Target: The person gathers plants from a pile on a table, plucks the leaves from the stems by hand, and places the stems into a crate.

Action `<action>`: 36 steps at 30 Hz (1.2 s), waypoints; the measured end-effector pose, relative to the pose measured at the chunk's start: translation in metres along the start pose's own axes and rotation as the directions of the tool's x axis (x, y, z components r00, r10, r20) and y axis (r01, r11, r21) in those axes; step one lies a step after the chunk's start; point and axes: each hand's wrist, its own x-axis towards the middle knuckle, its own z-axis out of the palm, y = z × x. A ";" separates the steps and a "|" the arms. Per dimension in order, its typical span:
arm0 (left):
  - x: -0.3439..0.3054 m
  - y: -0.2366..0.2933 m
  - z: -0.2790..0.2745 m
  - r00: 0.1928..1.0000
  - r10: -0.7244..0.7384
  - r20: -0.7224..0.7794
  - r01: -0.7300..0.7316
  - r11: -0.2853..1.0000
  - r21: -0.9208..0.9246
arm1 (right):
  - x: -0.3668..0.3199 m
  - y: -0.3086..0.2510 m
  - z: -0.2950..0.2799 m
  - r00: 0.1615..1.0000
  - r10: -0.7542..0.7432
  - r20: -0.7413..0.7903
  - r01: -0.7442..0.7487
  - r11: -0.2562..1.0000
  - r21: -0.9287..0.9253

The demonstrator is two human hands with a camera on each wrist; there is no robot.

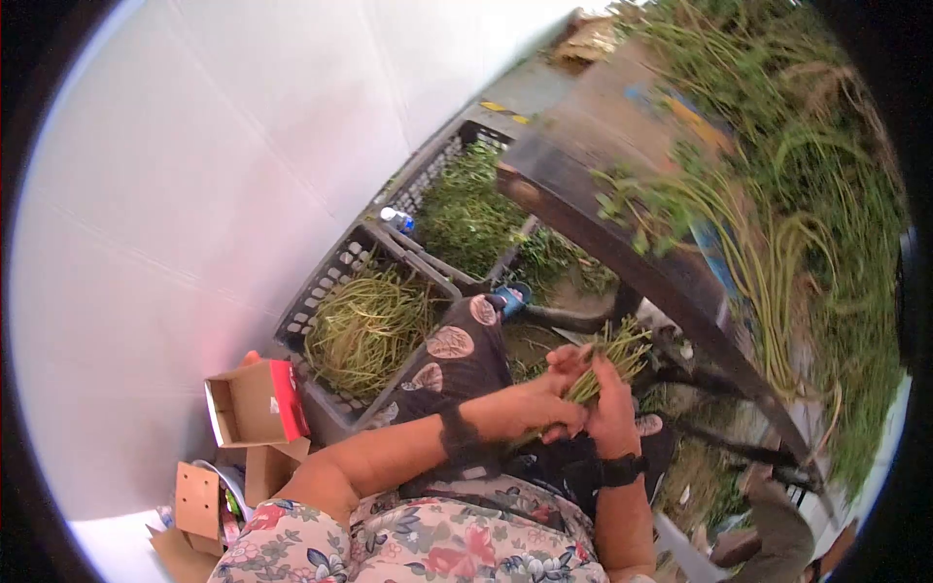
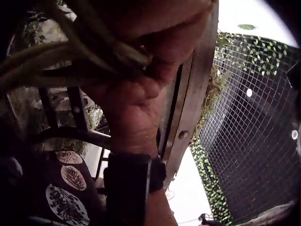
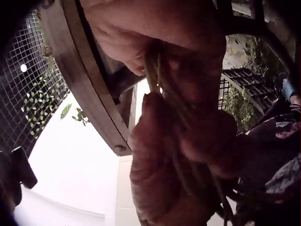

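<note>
In the head view, a small bundle of green stems (image 1: 627, 352) lies across both hands over the lap. The left hand (image 1: 546, 400) curls round its lower part, and the right hand (image 1: 612, 416) grips it from the table side. Cut-looking stem ends stick out above the fingers. Close in the left wrist view, the stems (image 2: 42, 56) run between the hands, with the right hand (image 2: 136, 96) above its dark wristband. In the right wrist view, thin stems (image 3: 186, 176) pass between pinching fingers; the shadow hides some fingertips.
A crate of stems (image 1: 369, 330) and a crate of leafy greens (image 1: 466, 209) stand to the left. Long greens (image 1: 807, 194) cover much of the dark-edged table (image 1: 603, 209) on the right. An open red box (image 1: 255, 403) sits at lower left.
</note>
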 end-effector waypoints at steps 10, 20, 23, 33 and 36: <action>0.013 -0.023 0.022 0.918 0.383 -0.103 -0.196 0.665 0.720 | -0.046 -0.012 -0.033 0.957 -0.271 -0.108 0.235 0.936 -0.262; -0.009 0.011 0.046 0.988 -0.013 -0.157 0.035 0.990 0.139 | -0.089 -0.024 -0.043 0.912 -0.337 -0.232 0.135 0.784 -0.606; -0.012 0.012 0.045 0.980 0.053 -0.191 0.011 0.947 0.321 | -0.087 -0.017 -0.069 0.791 -0.450 -0.414 0.255 0.859 -0.444; -0.005 0.002 0.055 0.906 0.418 -0.071 -0.160 0.491 0.857 | -0.116 -0.043 -0.027 0.633 -0.719 -0.288 0.284 0.561 -0.778; -0.005 0.004 0.066 0.919 0.391 -0.045 -0.143 0.439 0.887 | -0.107 -0.034 -0.018 0.645 -0.762 0.057 0.287 0.173 -0.942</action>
